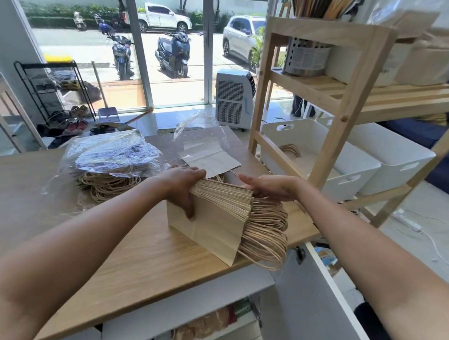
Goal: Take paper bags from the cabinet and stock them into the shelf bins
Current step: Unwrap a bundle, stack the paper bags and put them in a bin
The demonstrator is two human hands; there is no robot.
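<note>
On the wooden counter (pixel 135 264) a stack of paper bags (pixel 215 221) stands on edge. The left hand (pixel 183 186) grips its top, thumb down the front; the right hand (pixel 266 186) lies flat-fingered across the handle end, fingertips hidden. Left of the stack, a plastic-wrapped bundle (pixel 114 159), contents blurred. Right and beyond, two white bins (pixel 358 174) in the wooden shelf (pixel 334 139); the nearer perhaps holds handles.

Sunlit floor-to-ceiling windows (pixel 172 50), parked scooters outside, white portable cooler (pixel 233 98), black shoe rack (pixel 53 90), pale tiled floor (pixel 424 206)
</note>
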